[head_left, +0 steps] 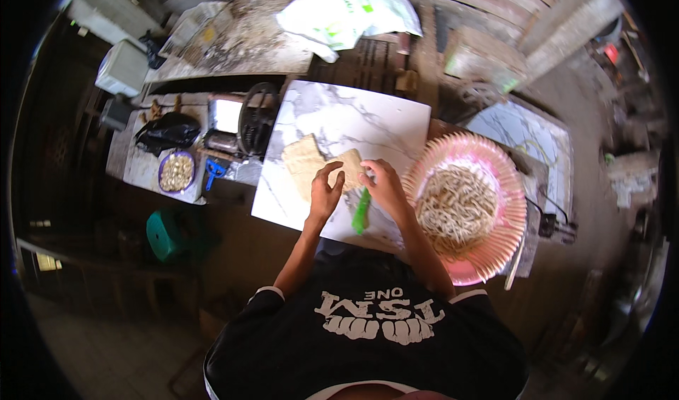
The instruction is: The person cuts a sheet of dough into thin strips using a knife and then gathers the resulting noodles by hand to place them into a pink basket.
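Two flat, pale tan sheets, perhaps dough, lie on a white marble-patterned board (382,110). The larger left sheet (300,161) lies beside a smaller right sheet (348,165). My left hand (327,193) is over the near edges of the sheets, fingers curved, with a gap between thumb and fingertips. At the right side of the smaller sheet is my right hand (384,186), its fingers bent and the thumb apart; whether the fingertips touch the sheet is hard to see. A bright green tool (361,214), its kind unclear, lies on the board between my wrists.
To the right stands a ribbed pink basin (509,188) full of pale noodle-like strips (458,209). A machine with a dark handwheel (257,120) adjoins the board's left. Further left are a purple-rimmed bowl (176,171), a black plastic bag (170,130) and a green stool (164,236).
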{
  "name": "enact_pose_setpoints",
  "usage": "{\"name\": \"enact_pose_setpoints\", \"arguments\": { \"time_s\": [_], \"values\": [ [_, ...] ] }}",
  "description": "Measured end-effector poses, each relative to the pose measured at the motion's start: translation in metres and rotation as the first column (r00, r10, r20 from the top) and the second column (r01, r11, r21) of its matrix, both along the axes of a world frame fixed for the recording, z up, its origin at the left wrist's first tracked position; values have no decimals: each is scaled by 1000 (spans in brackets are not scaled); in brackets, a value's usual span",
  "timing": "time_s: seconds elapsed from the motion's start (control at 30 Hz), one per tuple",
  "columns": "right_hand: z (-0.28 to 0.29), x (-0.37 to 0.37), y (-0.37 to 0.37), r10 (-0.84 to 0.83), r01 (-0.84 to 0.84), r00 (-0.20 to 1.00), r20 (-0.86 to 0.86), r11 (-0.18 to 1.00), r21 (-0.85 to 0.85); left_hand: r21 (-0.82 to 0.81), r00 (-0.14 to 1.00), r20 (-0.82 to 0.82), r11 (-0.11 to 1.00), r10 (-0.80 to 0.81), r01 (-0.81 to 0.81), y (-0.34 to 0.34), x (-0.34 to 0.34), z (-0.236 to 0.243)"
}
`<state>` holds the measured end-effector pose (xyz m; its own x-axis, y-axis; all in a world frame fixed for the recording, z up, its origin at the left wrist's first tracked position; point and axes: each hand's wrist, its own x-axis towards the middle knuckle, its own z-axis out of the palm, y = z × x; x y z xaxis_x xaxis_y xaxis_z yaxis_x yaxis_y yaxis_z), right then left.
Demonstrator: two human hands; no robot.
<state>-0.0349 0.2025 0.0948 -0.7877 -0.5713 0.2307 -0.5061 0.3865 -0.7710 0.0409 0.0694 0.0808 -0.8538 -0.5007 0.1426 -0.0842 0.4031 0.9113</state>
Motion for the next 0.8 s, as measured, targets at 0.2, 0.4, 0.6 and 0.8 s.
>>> {"name": "enact_pose_setpoints", "arguments": {
  "time_s": [0.2, 0.4, 0.6, 0.8],
  "values": [
    [-30, -28, -62, 125, -135, 991, 57, 959, 249, -23, 985, 8, 985, 172, -172, -28, 8, -42],
    [-50, -61, -67, 278, -196, 957, -80, 827, 527, -86, 982, 24, 979, 186, -183, -23, 6, -38],
    [-56, -70, -57, 227, -207, 974, 18, 850, 484, -5, 990, 43, 991, 136, -136, -20, 5, -38],
    [-57, -78, -52, 188, -228, 973, 135, 874, 429, 9, 995, 18, 995, 101, -101, -21, -3, -35]
  ]
}}
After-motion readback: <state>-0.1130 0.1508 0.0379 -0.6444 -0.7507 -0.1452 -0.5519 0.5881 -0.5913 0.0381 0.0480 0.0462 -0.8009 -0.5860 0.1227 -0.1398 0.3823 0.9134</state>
